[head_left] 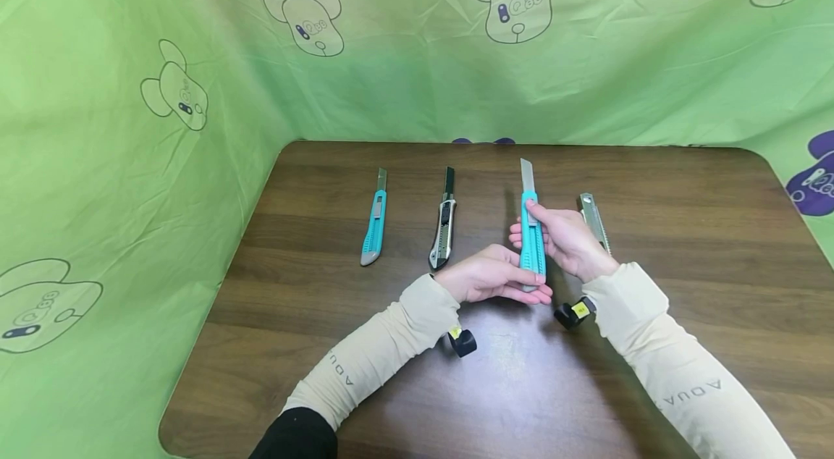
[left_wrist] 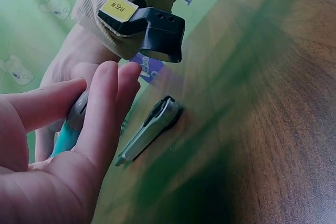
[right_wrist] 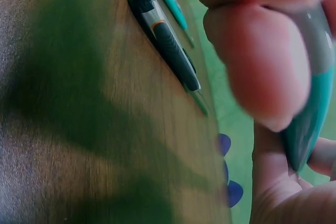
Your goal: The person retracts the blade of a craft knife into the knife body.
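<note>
Both hands hold a large teal box cutter (head_left: 532,247) above the table, its wide blade (head_left: 527,175) extended away from the person. My right hand (head_left: 573,240) grips the middle of its body, with the thumb near the slider. At the grey butt end, my left hand (head_left: 490,274) pinches it between thumb and fingers; that grey end (left_wrist: 79,109) shows in the left wrist view. Behind the right hand lies a silver-grey box cutter (head_left: 591,219), partly hidden. To the left lie a black-and-silver box cutter (head_left: 444,231) and a slimmer teal box cutter (head_left: 374,227).
The dark wooden table (head_left: 313,343) has rounded corners. A green cloth (head_left: 404,82) printed with mouse heads hangs behind it and along the sides. Each wrist carries a small black camera, and the right wrist's camera (head_left: 573,313) hangs low near the tabletop.
</note>
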A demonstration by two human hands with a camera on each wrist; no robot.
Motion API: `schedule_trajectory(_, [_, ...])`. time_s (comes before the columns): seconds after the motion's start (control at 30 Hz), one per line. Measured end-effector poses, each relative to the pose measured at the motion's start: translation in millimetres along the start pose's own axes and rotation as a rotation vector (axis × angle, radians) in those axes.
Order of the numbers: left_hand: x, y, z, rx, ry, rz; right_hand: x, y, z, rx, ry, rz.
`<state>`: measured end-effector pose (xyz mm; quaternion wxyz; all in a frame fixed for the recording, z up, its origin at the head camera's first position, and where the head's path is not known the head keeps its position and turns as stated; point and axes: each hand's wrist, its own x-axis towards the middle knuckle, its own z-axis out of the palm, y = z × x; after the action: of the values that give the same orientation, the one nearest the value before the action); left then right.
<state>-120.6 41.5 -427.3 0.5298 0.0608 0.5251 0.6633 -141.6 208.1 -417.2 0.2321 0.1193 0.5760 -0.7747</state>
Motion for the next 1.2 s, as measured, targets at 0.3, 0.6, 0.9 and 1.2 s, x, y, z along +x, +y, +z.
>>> schedule_trajectory(0.3, [-1.1,0.5,1.0,-0.002,-0.016,0.019,0.2,0.5,3.8,0.05,0.002,-0.008])
schedule_trajectory(0.6, [0.9,-0.5,2.4,-0.002,0.01,0.02,1.4,0.6,4.8,0.069,-0.023,0.034])
schedule_trajectory(0.9, [-1.5,0.8,0.9,0.011,0.003,0.02,5.0,-0.2,-0.1,0.059,-0.061,0.056])
schedule_trajectory(1.2, [-4.3,2.1,1.1,0.011,0.01,0.013,6.4,-2.5,-0.1,0.056,-0.087,0.071])
